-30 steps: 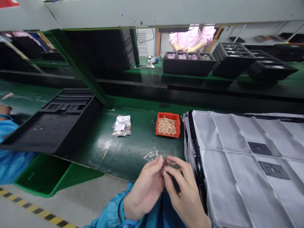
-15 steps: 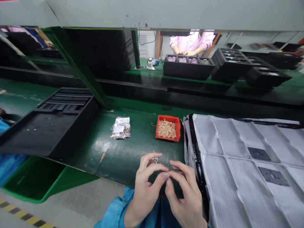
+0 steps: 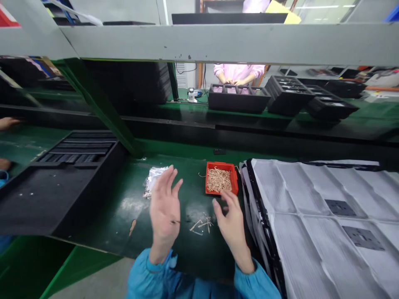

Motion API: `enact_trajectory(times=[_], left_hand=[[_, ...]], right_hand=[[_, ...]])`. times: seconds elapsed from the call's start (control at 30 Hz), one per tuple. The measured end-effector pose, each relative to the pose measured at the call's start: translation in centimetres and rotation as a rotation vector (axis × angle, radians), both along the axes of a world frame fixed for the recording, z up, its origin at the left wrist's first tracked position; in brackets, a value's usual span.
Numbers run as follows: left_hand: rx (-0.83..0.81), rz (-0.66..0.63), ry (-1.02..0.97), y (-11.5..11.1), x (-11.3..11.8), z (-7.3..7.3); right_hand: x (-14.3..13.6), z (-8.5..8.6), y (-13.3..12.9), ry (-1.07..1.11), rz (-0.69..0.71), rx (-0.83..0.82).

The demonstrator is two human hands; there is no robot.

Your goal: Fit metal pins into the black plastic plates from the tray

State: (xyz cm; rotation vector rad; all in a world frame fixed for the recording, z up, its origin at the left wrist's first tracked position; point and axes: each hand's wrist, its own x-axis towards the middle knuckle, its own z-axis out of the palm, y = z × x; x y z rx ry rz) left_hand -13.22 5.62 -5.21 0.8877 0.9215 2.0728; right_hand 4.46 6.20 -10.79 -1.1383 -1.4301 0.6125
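Loose strips (image 3: 202,225) lie on the bench (image 3: 140,236). From them, the bin (image 3: 235,178) sits at one o'clock with a strip heap (image 3: 218,180) in it, the packet (image 3: 151,179) at ten, the tray (image 3: 37,199) farther out between nine and ten, and the sheet stack (image 3: 299,249) at three, carrying the far plate (image 3: 340,207) and the near plate (image 3: 363,238). The tub (image 3: 85,263) is at eight, below bench level.

My green table (image 3: 187,255) with its worn surface, in front of me.
On it I have a black tray (image 3: 40,195) at the left, a clear plastic bag of small parts (image 3: 150,182), a red plastic bin of thin tan strips (image 3: 236,187), a small flat black piece (image 3: 219,152) behind the bin, loose thin pale pieces (image 3: 204,224) nearer me, and a whitish quilted stack with black edging (image 3: 299,236) at the right.
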Motion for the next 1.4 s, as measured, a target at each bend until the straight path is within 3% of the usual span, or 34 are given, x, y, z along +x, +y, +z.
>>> enact_trajectory(times=[0.1,0.27,0.37,0.47,0.57,0.67,0.73,0.8,0.87,0.97,1.1,1.27,1.4], left_hand=[[0.031,-0.112,0.193,0.8,1.9,0.2],[0.033,-0.254,0.253,0.4,4.3,0.3],[0.002,-0.323,0.246,0.2,4.8,0.8],[-0.024,-0.561,0.429,2.5,7.2,1.8],[-0.041,-0.774,0.676,7.6,14.6,2.9],[-0.06,-0.853,0.907,12.7,24.8,3.3],[-0.097,-0.866,1.016,14.6,30.5,3.0],[-0.138,-0.862,1.082,15.2,34.0,2.4],[-0.178,-0.849,1.11,15.1,35.4,1.8],[-0.234,-0.83,1.087,14.4,34.3,1.7],[-0.287,-0.855,0.948,11.1,28.5,3.5],[-0.339,-0.835,0.827,2.5,18.4,5.7],[-0.467,-0.846,0.773,-2.2,14.3,6.1]], right_hand=[[0.2,0.5,-0.3,0.081,0.224,-0.153],[1.6,3.9,-3.9,0.3,0.463,-0.299],[3.3,5.0,-5.1,0.47,0.456,-0.338],[6.1,5.0,-6.3,0.489,0.258,-0.159],[9.3,4.9,-7.9,0.451,0.045,0.026],[11.8,4.9,-9.4,0.424,-0.031,0.099],[13.1,5.0,-10.0,0.413,-0.079,0.108],[14.3,5.2,-10.3,0.419,-0.137,0.122],[15.3,5.5,-10.2,0.425,-0.207,0.16],[16.3,5.9,-9.9,0.385,-0.351,0.224],[16.7,5.7,-9.5,0.316,-0.521,0.241],[16.1,5.7,-9.3,0.06,-0.424,0.079],[14.5,6.4,-8.3,-0.126,-0.313,-0.001]])
